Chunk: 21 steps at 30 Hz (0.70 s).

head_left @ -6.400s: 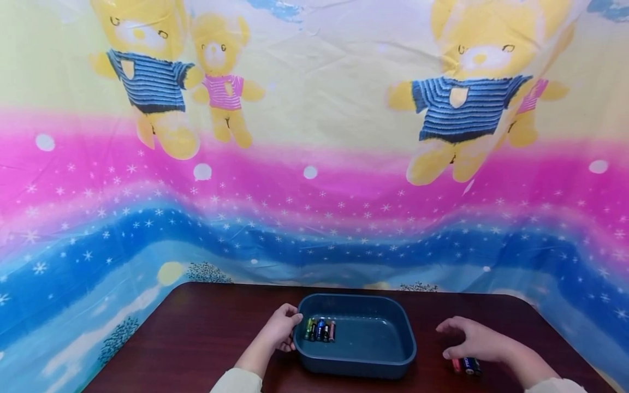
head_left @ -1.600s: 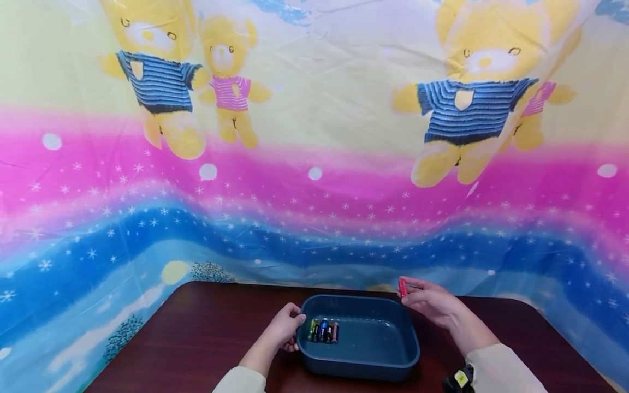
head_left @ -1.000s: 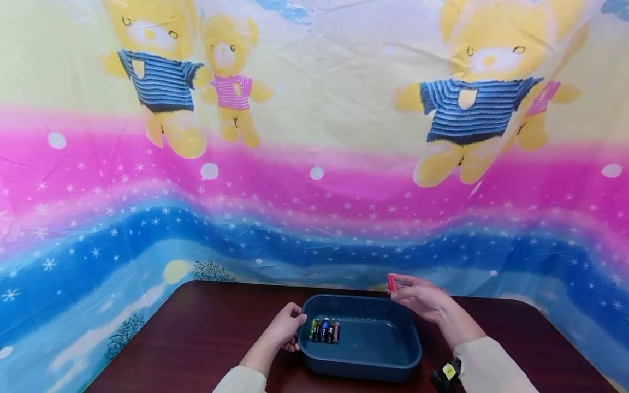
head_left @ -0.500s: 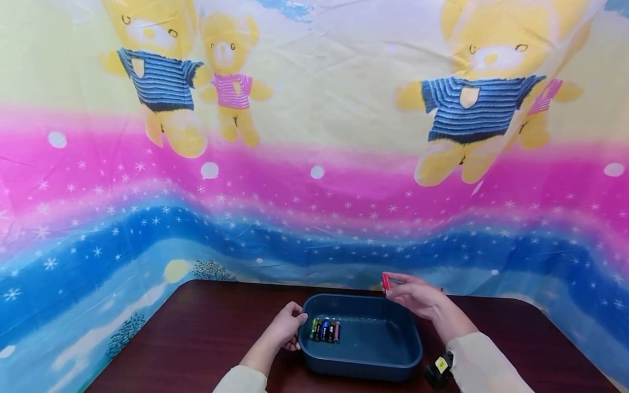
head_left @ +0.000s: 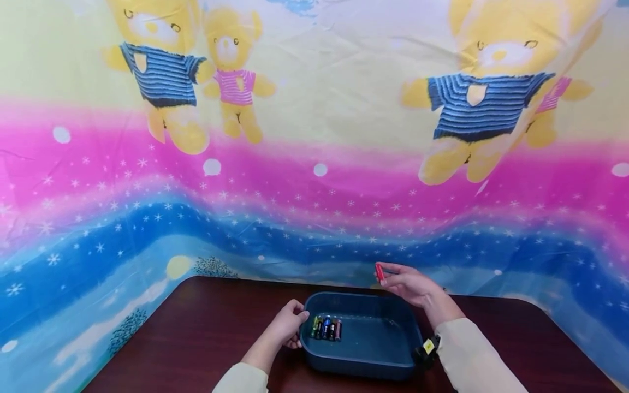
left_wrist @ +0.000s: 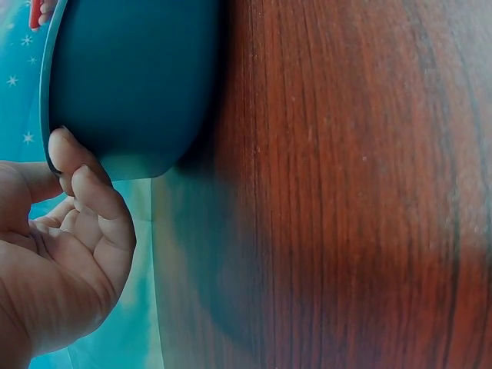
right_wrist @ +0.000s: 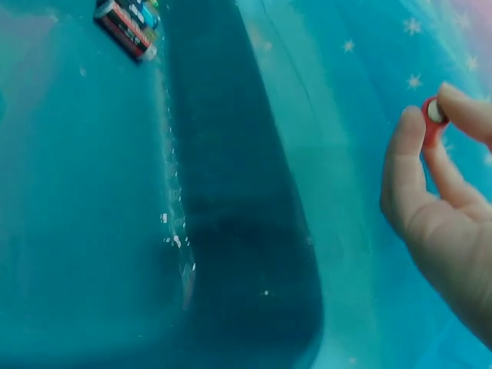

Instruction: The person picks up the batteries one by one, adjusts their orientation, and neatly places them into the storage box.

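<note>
My left hand (head_left: 287,323) grips the left rim of a dark blue plastic box (head_left: 361,367), thumb over the edge and fingers outside. The left wrist view shows the same hand (left_wrist: 65,261) pinching the box's rim (left_wrist: 131,84). Beyond the box's far edge, my right hand (head_left: 410,285) holds a red battery (head_left: 379,272) up between thumb and fingertips. In the right wrist view the battery's pale end (right_wrist: 436,111) faces the camera. Several batteries (head_left: 326,328) of different colours lie side by side at the left inside the box.
The box stands on a dark reddish-brown table (head_left: 211,327) with rounded far corners. A printed bear curtain (head_left: 314,218) hangs behind the table's far edge. A black wrist device (head_left: 426,350) on the right arm overlaps the box's right side.
About six seconds ago my right hand was over batteries on the table's right side. It now holds the red one, shifting left along the far rim. The left hand keeps its grip.
</note>
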Motion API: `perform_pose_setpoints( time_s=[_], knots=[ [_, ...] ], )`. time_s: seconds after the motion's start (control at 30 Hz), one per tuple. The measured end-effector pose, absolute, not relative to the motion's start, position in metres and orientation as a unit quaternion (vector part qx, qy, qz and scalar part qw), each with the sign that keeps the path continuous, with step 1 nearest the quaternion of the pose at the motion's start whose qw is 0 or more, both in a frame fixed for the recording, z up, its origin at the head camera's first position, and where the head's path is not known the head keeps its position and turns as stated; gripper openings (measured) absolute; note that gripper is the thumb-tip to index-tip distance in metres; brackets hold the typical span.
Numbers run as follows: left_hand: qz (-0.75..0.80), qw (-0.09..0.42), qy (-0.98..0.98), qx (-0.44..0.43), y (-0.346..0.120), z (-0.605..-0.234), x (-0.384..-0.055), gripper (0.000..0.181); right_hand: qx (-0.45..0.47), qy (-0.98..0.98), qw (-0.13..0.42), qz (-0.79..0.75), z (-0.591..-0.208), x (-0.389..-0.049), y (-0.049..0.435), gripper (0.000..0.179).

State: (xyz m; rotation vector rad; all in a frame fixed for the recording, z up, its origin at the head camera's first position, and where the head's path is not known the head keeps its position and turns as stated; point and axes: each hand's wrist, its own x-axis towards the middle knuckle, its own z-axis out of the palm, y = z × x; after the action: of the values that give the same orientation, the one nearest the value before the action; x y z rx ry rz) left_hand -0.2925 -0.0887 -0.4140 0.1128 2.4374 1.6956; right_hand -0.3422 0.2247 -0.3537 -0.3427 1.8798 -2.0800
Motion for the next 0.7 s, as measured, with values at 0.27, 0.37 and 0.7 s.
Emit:
perform_pose_setpoints(
  time_s=[0.27, 0.37, 0.7],
  knots=[
    [0.57, 0.084, 0.816, 0.04, -0.09, -0.416, -0.293, 0.016, -0.179, 0.659, 0.165, -0.712, -0.365, -0.36, 0.226, 0.072],
    [0.57, 0.085, 0.816, 0.042, -0.09, -0.416, -0.294, 0.015, -0.193, 0.659, 0.166, -0.708, -0.369, -0.365, 0.226, 0.071],
    [0.579, 0.086, 0.809, 0.043, -0.09, -0.415, -0.294, 0.014, -0.227, 0.657, 0.174, -0.697, -0.39, -0.371, 0.228, 0.065]
  ],
)
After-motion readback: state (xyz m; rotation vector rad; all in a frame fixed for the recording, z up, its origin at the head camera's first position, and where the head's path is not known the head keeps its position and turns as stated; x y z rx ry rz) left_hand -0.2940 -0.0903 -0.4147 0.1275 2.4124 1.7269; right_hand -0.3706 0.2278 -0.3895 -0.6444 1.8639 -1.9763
